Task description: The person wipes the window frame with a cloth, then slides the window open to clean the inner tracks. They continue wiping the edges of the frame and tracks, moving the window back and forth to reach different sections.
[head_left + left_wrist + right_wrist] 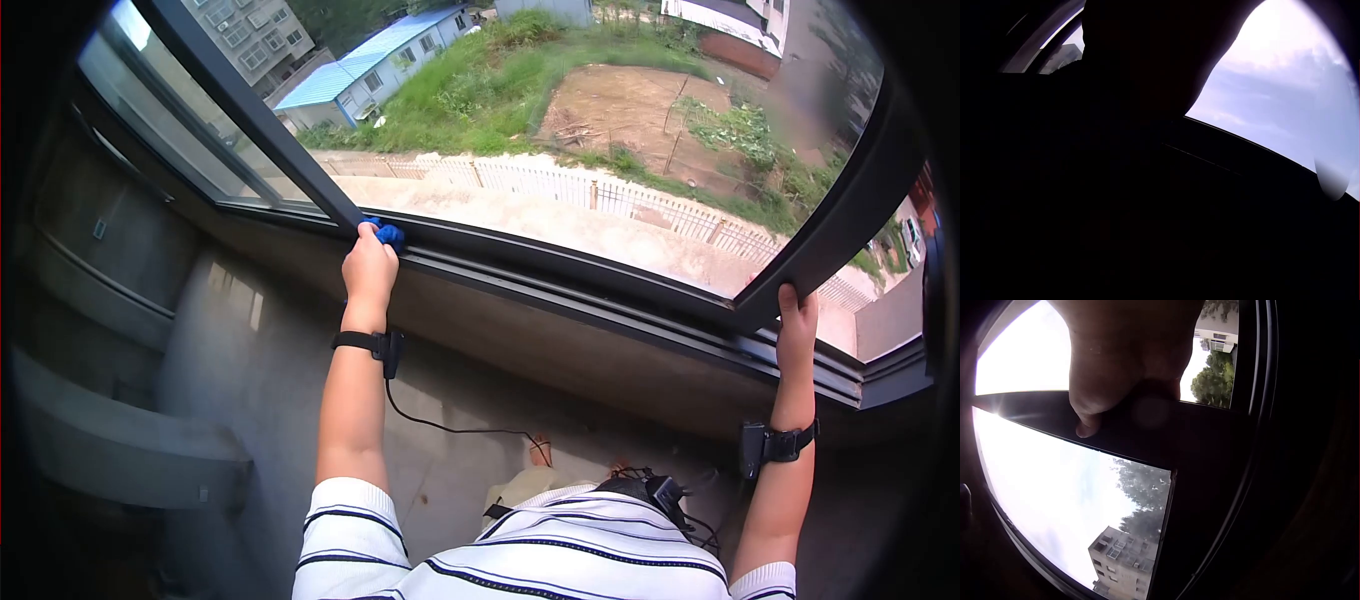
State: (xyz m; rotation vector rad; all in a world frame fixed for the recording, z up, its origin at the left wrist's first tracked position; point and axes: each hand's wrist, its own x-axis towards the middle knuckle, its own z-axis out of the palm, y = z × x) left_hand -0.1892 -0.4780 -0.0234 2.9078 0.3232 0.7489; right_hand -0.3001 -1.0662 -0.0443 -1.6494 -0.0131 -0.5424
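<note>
A dark-framed sliding window (560, 262) spans the head view. At the lower left corner of its pane, my left hand (370, 270) grips a crumpled blue cloth (390, 236) against the frame. My right hand (797, 335) holds the upright frame (850, 215) at the pane's right side, thumb on the near face. The right wrist view shows that hand (1129, 362) wrapped over the dark frame bar (1035, 406), other fingers mostly hidden. In the left wrist view the hand (1147, 56) is a dark silhouette, its fingers hidden.
Sill tracks (600, 300) run below the pane. Another framed pane (190, 110) stands at the left. A black cable (450, 430) hangs from the left wrist camera to the waist. A low concrete wall (130, 430) curves at the lower left.
</note>
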